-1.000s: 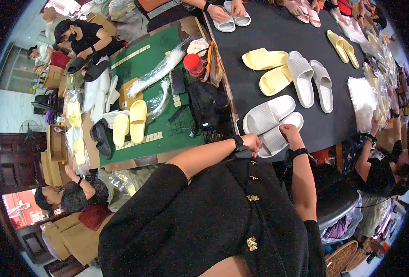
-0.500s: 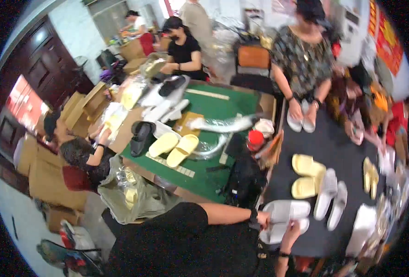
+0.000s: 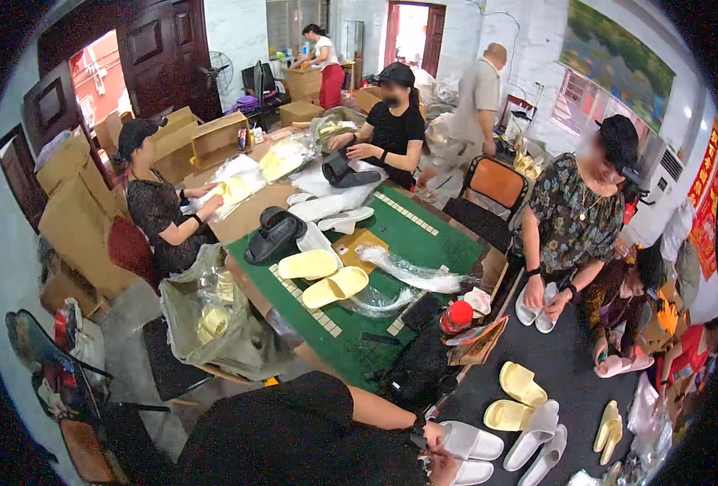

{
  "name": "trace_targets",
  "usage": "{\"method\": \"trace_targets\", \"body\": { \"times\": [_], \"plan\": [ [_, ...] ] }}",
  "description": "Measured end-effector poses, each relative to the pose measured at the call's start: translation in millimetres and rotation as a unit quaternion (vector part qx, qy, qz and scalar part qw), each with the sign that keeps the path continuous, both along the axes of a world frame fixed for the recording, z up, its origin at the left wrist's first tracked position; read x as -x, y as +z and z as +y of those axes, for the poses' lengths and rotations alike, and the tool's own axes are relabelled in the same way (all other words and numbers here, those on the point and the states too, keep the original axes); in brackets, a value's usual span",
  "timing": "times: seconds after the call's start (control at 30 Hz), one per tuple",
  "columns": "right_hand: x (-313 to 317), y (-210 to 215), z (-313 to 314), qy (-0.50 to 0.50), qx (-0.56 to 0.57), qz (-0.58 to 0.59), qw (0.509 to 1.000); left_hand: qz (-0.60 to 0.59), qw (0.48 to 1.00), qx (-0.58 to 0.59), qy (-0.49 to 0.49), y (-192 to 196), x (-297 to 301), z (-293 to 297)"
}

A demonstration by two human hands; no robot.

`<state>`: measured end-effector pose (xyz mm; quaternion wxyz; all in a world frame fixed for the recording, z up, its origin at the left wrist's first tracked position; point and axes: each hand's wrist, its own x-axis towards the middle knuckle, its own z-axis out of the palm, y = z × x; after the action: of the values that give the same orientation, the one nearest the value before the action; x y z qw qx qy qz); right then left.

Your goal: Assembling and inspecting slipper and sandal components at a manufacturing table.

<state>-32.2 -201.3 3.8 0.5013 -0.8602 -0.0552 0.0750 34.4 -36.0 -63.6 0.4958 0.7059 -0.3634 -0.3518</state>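
Observation:
A pair of light grey slide slippers (image 3: 480,444) lies on the dark tabletop near the lower edge, soles down and toes to the right. My left hand (image 3: 432,436), below a black wristband, has its fingers closed at the heel end of the farther slipper. Close beside it, my right hand (image 3: 440,467) curls at the heel of the nearer grey slipper (image 3: 474,473); the picture's rim cuts it off in part. Just to the right lie another grey pair (image 3: 533,437) and a cream-yellow pair (image 3: 514,397).
Across the dark table (image 3: 472,381), a person's hands hold a pale slipper pair (image 3: 539,312); another person handles a pink slipper (image 3: 624,364). Yellow slippers (image 3: 608,429) lie at right. A green table (image 3: 407,223) carries slippers, plastic wrap and a red-lidded jar (image 3: 457,316). A bag (image 3: 213,324) stands left.
The view has swung up and left, so the slippers sit lower in it. My right hand has moved from the toe end to the heel end, near my left hand.

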Motion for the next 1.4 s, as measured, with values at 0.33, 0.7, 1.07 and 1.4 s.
{"method": "trace_targets", "body": {
  "times": [0.33, 0.7, 1.07, 1.4],
  "plan": [
    [27, 27, 5, -0.061, -0.033, 0.035, 0.997, 0.33, 0.933, 0.121, 0.072, 27, 4, 10],
    [53, 54, 20, -0.142, -0.081, 0.072, 0.984, 0.3, 0.94, 0.108, 0.12, 18, 22, -1],
    [56, 50, 17, -0.149, -0.12, 0.08, 0.978, 0.327, 0.932, 0.123, 0.102, 10, 24, 3],
    [55, 38, 16, -0.166, -0.111, 0.03, 0.979, 0.347, 0.924, 0.136, 0.082, 2, 19, -5]
  ]
}}
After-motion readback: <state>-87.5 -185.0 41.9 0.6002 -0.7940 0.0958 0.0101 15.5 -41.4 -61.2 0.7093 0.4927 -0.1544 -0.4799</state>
